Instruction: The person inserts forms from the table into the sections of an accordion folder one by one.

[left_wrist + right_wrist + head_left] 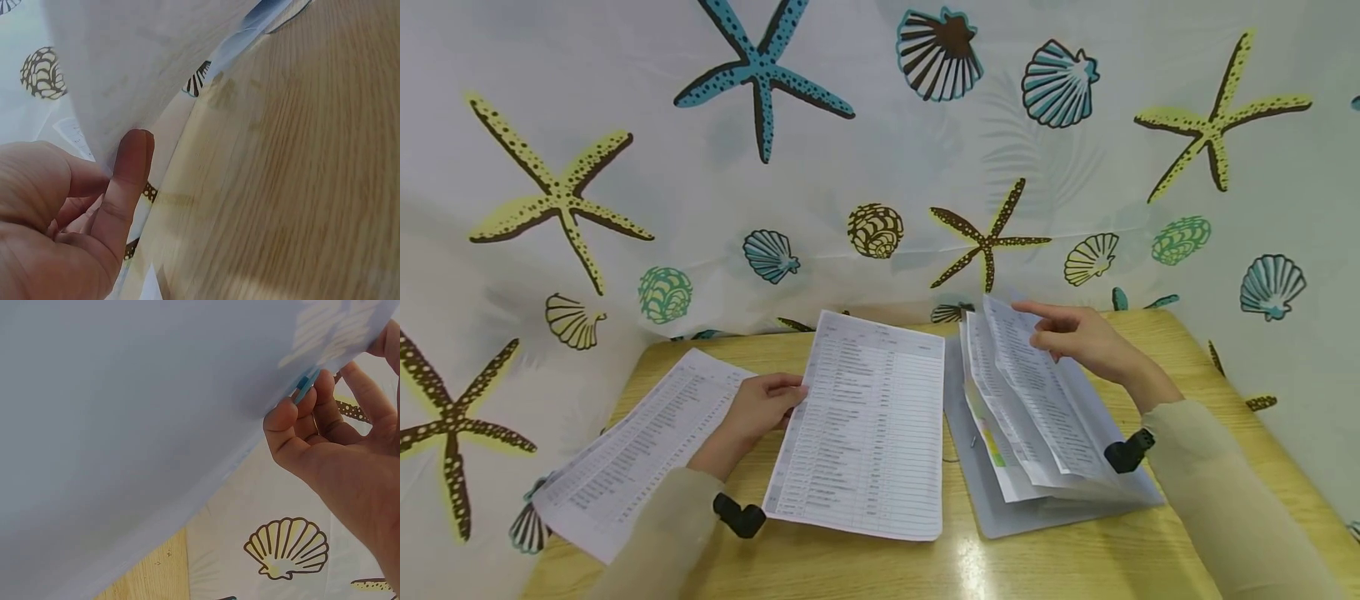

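Note:
My left hand (763, 406) pinches the left edge of a printed list sheet (872, 433), tilted up off the table. In the left wrist view that hand's thumb and fingers (130, 165) hold the edge of the sheet (150, 56). To the right, a grey folder (1000, 521) lies open under several printed sheets (1037, 400). The right hand (1086, 343) holds the upper right edge of raised sheets there. In the right wrist view its curled fingers are at the edge of a broad pale surface (125, 425), beside a small teal item (306, 385) of unclear kind.
More printed sheets (647, 454) lie at a slant on the left of the wooden table (865, 571), partly behind the left forearm. A cloth (850, 158) patterned with shells and starfish hangs behind the table and along its sides.

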Available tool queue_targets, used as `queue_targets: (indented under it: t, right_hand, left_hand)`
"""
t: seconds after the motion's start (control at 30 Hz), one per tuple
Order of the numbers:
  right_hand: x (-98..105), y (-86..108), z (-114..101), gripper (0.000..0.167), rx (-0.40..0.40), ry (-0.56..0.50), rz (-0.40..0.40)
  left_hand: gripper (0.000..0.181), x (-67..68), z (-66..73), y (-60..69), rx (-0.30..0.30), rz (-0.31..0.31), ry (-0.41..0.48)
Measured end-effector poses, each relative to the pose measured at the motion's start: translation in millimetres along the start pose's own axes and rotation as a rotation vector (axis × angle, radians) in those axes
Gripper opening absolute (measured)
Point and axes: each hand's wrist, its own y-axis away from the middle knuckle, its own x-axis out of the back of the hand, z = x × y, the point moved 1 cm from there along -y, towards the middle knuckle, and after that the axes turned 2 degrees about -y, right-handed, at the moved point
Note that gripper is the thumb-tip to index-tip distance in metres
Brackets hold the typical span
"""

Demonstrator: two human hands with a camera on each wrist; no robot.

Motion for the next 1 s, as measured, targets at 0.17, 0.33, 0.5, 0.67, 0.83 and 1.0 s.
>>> queue_targets:
  t: [0.17,0.33,0.5,0.67,0.83,1.0]
  right_hand:
    - [-1,-0.6,-2,0.058,-0.003,-0.003,-0.001]
    - [-1,-0.9,-2,0.058,0.001,-0.007,-0.001]
    - [-1,-0.8,-2,0.058,0.002,0.003,-0.004]
    - [-2,-1.2,-2,0.058,0.008,0.007,-0.003]
    - [-2,-1.1,-2,0.058,0.004,0.008,-0.002]
    - [-3,-1.4,-1,0.058,0.003,0.003,-0.005]
  left_hand:
    - [0.043,-5.8,1.9,-5.0,0.006,-0.012,-0.004]
    - [0.041,-11.8,6.5,-8.2,0.008,-0.018,0.005]
    - [0.039,-16.0,11.1,-9.2,0.011,-0.010,0.008]
    - [0.037,-20.0,14.5,-10.3,0.016,0.010,0.007]
    - [0.038,-29.6,17.6,-11.8,0.006,-0.002,0.021]
    - [0.036,-39.9,20.2,-11.3,-0.016,0.010,0.020]
